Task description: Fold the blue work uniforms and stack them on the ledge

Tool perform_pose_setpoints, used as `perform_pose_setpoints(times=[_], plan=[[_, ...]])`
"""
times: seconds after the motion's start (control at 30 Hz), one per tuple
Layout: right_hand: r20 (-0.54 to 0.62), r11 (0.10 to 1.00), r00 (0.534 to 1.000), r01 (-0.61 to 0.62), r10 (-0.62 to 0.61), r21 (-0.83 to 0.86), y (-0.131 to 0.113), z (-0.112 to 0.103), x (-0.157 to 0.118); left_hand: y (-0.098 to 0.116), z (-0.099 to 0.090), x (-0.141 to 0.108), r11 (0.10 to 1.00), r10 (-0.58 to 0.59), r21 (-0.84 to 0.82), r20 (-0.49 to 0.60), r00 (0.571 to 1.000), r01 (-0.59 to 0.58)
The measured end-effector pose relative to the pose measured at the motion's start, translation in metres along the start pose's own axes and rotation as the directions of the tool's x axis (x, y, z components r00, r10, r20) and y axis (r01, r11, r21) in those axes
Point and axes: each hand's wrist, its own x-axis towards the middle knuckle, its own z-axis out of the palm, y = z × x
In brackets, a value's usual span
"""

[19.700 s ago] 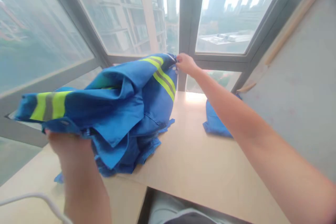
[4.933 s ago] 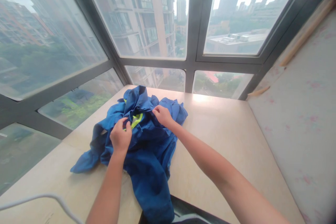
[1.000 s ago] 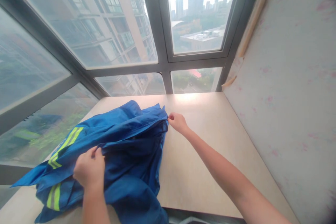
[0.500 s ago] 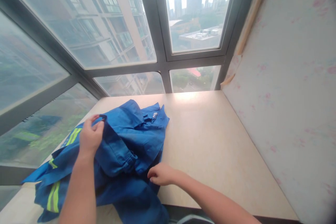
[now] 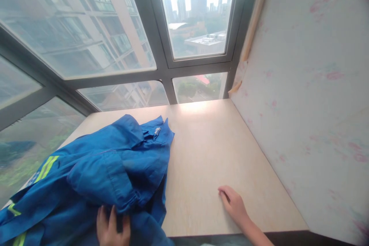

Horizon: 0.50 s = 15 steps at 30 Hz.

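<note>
Lying rumpled across the left part of a pale wooden surface [image 5: 201, 161], the blue garment [image 5: 106, 165] runs from near the far edge down past the lower left of the view. Its pointed collar ends lie toward the far right, with a small white patch [image 5: 157, 131] in the fold between them. A gathered band [image 5: 134, 201] shows near the middle of the cloth, and yellow-green and grey stripes [image 5: 47, 167] cross it along the left side. The left hand [image 5: 113, 228] rests on the near part of the garment, its fingers spread apart over the cloth and gripping no visible fold; the bottom of the view cuts off the rest of it. The right hand [image 5: 233, 204] is well apart from the garment, over the bare right part of the surface, loosely curled and holding nothing; whether it touches the wood I cannot tell. Along the right side stands a pale wall [image 5: 302, 103] with faint pink flowers. Grey window frames [image 5: 163, 73] rise behind and to the left, with a tall building [image 5: 86, 27] beyond the glass.
</note>
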Motion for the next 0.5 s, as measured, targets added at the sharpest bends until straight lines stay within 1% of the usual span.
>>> perform_pose_setpoints(times=[0.07, 0.1, 0.17, 0.27, 0.33, 0.4, 0.43, 0.47, 0.5], plan=[[0.001, 0.999, 1.000, 0.010, -0.010, -0.036, -0.001, 0.004, 0.003, 0.013, 0.025, 0.015, 0.999, 0.034, 0.023, 0.158, 0.987, -0.038], [-0.001, 0.999, 1.000, 0.014, -0.014, -0.050, -0.003, 0.006, 0.005, 0.020, 0.035, 0.027, 0.997, 0.030, 0.065, 0.201, 0.979, -0.044], [-0.009, 0.997, 1.000, 0.025, -0.026, -0.072, -0.005, 0.010, 0.008, 0.036, 0.052, 0.057, 0.988, -0.003, 0.154, 0.218, 0.976, -0.031], [-0.027, 0.994, 0.998, 0.046, -0.049, -0.104, -0.006, 0.011, 0.009, 0.054, 0.069, 0.104, 0.977, -0.067, 0.209, 0.173, 0.983, 0.030], [-0.038, 0.990, 0.998, 0.052, -0.058, -0.128, -0.007, 0.010, 0.010, 0.064, 0.077, 0.135, 0.973, -0.114, 0.219, 0.155, 0.981, 0.079], [-0.039, 0.987, 0.997, 0.054, -0.061, -0.150, -0.008, 0.009, 0.010, 0.073, 0.079, 0.167, 0.971, -0.136, 0.219, 0.173, 0.975, 0.096], [-0.038, 0.986, 0.997, 0.053, -0.060, -0.159, -0.009, 0.009, 0.010, 0.076, 0.078, 0.185, 0.974, -0.123, 0.214, 0.195, 0.973, 0.080], [-0.035, 0.984, 0.998, 0.053, -0.060, -0.168, -0.010, 0.009, 0.011, 0.079, 0.074, 0.203, 0.979, -0.087, 0.201, 0.225, 0.970, 0.041], [-0.030, 0.983, 0.998, 0.053, -0.059, -0.175, -0.010, 0.009, 0.011, 0.082, 0.070, 0.220, 0.984, -0.022, 0.176, 0.256, 0.967, -0.025]])
